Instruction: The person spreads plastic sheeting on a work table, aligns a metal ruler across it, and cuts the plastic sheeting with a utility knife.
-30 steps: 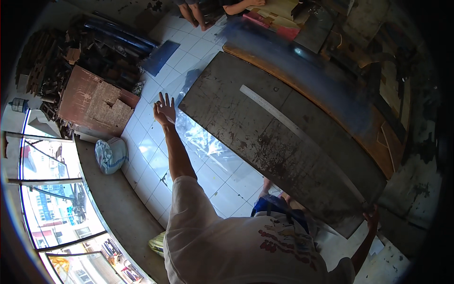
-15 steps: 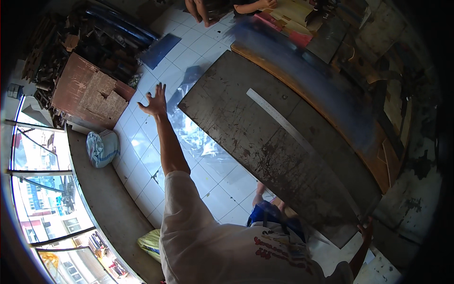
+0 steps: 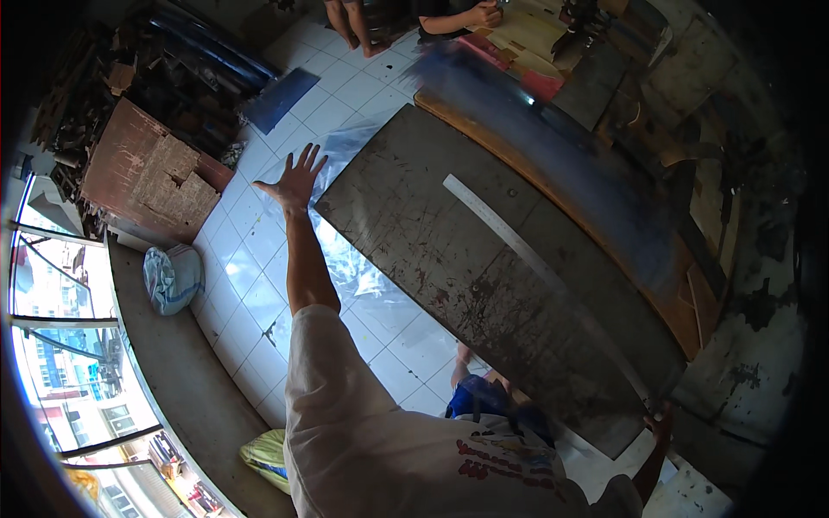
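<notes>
A long metal ruler [image 3: 509,235] lies lengthwise on the dark, scratched tabletop [image 3: 414,233]. At the ruler's near right end, by the table's corner, is my right hand [image 3: 660,422], its fingers closed on that end; the grip is small and dim. My left hand [image 3: 298,180] is stretched out in the air, palm spread and fingers apart, holding nothing. It hovers beside the table's far left corner, over a clear plastic sheet [image 3: 350,268] on the tiled floor.
Along the table's far side runs a wooden edge [image 3: 484,138] with a blurred blue strip. Stacked scrap and a brown board [image 3: 121,173] stand at the left. A tied white-blue sack [image 3: 173,278] rests by the window ledge. Another person's hand [image 3: 486,14] and bare legs show at the top.
The fingers of my left hand have spread wider. My right hand's fingers have drawn in around the ruler's end. The whole view has shifted slightly.
</notes>
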Available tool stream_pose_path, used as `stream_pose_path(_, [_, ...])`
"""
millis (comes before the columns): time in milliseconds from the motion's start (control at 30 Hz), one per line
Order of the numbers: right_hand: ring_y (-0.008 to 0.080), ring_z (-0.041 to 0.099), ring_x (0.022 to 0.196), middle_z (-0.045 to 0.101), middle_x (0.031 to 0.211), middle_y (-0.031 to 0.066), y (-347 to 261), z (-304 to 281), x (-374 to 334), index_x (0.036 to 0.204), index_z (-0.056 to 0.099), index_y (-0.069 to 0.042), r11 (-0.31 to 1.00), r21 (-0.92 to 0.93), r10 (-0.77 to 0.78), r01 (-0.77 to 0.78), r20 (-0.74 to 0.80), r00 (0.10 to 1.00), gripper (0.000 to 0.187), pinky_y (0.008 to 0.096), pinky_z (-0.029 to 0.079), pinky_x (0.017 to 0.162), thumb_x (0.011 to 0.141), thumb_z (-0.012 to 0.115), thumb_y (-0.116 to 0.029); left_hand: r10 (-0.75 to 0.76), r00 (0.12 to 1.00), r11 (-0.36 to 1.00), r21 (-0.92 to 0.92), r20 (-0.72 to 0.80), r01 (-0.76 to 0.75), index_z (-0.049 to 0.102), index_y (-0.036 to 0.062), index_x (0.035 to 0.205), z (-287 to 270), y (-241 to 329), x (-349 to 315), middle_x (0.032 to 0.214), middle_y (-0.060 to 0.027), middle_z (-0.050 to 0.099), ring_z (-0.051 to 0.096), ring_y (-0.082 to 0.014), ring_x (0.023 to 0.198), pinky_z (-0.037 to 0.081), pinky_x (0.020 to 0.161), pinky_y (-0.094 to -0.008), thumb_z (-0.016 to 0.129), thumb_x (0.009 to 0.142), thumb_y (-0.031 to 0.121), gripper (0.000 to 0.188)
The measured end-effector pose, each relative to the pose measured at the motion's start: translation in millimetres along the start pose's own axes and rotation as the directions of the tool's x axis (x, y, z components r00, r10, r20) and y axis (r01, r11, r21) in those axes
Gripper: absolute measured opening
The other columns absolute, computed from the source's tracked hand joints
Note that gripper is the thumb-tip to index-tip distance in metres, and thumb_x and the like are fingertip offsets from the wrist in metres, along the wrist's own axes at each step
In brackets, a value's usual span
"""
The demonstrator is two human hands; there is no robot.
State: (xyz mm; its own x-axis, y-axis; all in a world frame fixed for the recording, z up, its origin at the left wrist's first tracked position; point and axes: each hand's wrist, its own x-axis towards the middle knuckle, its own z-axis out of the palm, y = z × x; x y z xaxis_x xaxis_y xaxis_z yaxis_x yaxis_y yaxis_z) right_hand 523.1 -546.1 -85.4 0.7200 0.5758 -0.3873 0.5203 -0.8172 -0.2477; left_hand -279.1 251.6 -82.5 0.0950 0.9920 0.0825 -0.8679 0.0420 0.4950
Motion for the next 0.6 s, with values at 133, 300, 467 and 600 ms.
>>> stream_pose_path(133, [0.0320,0.050,0.114,0.052,0.124,0.0169,-2.6,7.1,-1.2,0.130,0.043,-0.003,0.991,0.131,-0.010,0.015,-0.038,0.999,0.086,0.0412,0.039,0.096,0.053,0.081,-0.014,-0.075,0.993,0.996,-0.058,-0.093,0.070,-0.010,0.0068,0.145,-7.4,19.1,-25.4,0.148,-0.0303,0.007,0.015,-0.0482,0.135,0.015,0.106,-0.0659,0.023,0.058,0.095,0.128])
stream_pose_path(300, [0.0308,0.052,0.111,0.055,0.119,0.0152,-8.0,5.6,-0.3,0.128,0.046,-0.005,0.984,0.173,-0.020,0.030,-0.059,0.998,0.084,0.0409,0.041,0.094,0.051,0.080,-0.012,0.056,0.994,0.998,-0.037,-0.093,-0.060,-0.005,0.0047,0.146,-10.0,25.6,-19.4,0.148,-0.0290,0.010,0.017,-0.0471,0.135,0.015,0.107,-0.0650,0.040,0.076,0.069,0.105])
stream_pose_path(467, [0.0292,0.053,0.111,0.057,0.116,0.0143,-9.3,7.8,-2.7,0.126,0.048,-0.005,0.983,0.181,-0.003,0.015,-0.071,0.997,0.084,0.0406,0.041,0.093,0.049,0.081,-0.010,-0.007,0.999,0.986,0.168,-0.042,0.014,0.007,0.0042,0.146,-1.4,16.9,2.6,0.148,-0.0256,0.018,0.022,-0.0452,0.135,0.018,0.108,-0.0625,0.039,0.081,0.043,0.082])
stream_pose_path(600, [0.0288,0.052,0.110,0.056,0.117,0.0128,-6.2,9.3,-7.7,0.126,0.047,-0.006,0.968,0.247,0.063,-0.049,-0.051,0.997,0.082,0.0399,0.041,0.094,0.052,0.081,-0.009,-0.203,0.939,0.855,0.417,-0.277,0.308,0.013,0.0049,0.145,-37.9,28.2,-7.4,0.145,-0.0158,0.033,0.032,-0.0347,0.133,0.025,0.109,-0.0511,0.045,0.087,0.049,0.080])
